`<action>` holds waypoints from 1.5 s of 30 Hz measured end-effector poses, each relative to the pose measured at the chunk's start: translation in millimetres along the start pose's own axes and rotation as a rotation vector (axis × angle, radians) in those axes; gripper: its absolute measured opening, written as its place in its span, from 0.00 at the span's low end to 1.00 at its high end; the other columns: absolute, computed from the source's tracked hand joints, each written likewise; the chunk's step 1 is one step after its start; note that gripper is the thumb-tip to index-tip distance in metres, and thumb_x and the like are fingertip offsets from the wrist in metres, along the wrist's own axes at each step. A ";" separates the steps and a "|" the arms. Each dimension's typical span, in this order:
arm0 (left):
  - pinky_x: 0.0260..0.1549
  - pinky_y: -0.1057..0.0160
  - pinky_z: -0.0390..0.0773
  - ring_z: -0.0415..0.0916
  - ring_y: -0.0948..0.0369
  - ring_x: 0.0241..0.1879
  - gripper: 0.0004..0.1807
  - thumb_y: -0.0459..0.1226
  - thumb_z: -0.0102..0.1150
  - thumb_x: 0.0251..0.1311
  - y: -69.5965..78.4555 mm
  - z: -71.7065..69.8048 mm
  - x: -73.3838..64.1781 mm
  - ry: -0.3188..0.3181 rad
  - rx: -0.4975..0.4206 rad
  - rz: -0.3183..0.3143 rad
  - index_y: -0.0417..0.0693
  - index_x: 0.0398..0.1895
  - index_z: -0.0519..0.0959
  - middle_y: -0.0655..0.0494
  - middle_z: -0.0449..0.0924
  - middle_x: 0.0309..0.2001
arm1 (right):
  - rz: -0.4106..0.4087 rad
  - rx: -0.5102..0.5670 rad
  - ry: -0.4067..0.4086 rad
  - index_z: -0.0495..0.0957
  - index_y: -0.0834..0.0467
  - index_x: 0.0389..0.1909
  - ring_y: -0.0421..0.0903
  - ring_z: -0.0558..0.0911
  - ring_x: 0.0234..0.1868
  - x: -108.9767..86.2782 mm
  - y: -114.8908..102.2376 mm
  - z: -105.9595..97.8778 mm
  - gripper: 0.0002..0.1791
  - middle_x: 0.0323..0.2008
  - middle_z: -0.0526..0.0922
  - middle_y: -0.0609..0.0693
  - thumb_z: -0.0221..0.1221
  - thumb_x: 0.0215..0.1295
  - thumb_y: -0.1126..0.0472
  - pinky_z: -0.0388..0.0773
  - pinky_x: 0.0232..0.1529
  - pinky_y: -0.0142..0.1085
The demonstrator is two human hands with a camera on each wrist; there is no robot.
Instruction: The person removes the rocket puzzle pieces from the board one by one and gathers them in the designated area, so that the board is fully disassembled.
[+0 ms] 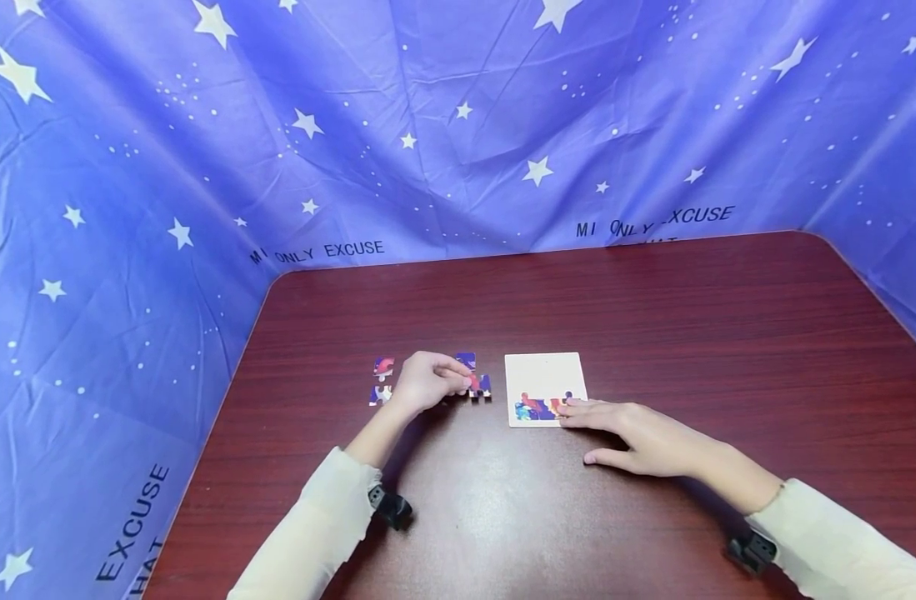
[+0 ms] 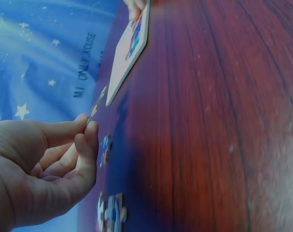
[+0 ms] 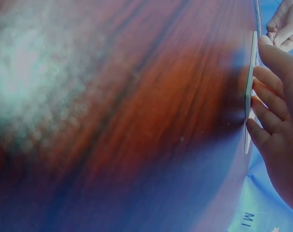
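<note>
Between thumb and fingertips, my left hand [image 1: 432,382] pinches a puzzle piece [image 1: 481,386] with red, purple and white patches. In the left wrist view this puzzle piece [image 2: 96,104] is seen edge-on, raised above the table. My right hand [image 1: 645,437] lies with fingers extended on the lower right corner of a square white puzzle board [image 1: 542,369]. Joined colourful pieces [image 1: 534,409] fill the board's bottom row, partly covered by the right fingertips. From the right wrist, the board [image 3: 250,82] shows as a thin edge under the fingers.
Loose puzzle pieces lie left of the board: one purple piece [image 1: 466,360] just beyond the left fingertips, a red one [image 1: 383,366] and a purple-and-white one [image 1: 380,394] left of that hand. The dark red wooden table [image 1: 690,333] meets a blue star-patterned curtain [image 1: 458,167].
</note>
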State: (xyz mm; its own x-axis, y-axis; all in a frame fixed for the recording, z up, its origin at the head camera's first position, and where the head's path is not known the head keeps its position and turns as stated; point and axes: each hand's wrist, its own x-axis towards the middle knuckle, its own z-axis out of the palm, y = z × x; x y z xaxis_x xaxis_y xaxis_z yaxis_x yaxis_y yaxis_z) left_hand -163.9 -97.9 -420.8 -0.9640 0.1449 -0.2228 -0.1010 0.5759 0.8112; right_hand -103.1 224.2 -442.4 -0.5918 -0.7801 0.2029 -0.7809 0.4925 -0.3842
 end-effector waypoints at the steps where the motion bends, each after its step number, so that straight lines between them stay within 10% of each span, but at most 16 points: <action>1: 0.15 0.72 0.68 0.77 0.65 0.18 0.04 0.34 0.69 0.51 -0.6 -2.2 -0.6 0.010 0.014 -0.003 0.46 0.32 0.87 0.50 0.87 0.24 | -0.001 0.003 0.001 0.76 0.52 0.59 0.51 0.77 0.62 0.0 0.2 0.2 0.24 0.62 0.78 0.53 0.62 0.63 0.53 0.60 0.67 0.20; 45: 0.22 0.71 0.74 0.72 0.70 0.17 0.03 0.33 0.66 0.54 -8.0 -2.2 -5.8 0.071 0.246 0.084 0.44 0.29 0.87 0.52 0.86 0.24 | -0.031 0.044 0.009 0.74 0.54 0.61 0.52 0.75 0.63 -1.7 2.6 1.4 0.25 0.62 0.77 0.55 0.62 0.63 0.54 0.51 0.69 0.16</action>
State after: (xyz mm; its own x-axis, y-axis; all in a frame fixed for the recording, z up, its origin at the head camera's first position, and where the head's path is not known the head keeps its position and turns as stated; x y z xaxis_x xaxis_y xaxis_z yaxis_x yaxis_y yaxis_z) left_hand -158.0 -105.2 -424.9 -0.9823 0.1487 -0.1142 0.0350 0.7439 0.6674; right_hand -103.8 226.3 -445.0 -0.5691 -0.7913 0.2236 -0.7898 0.4503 -0.4165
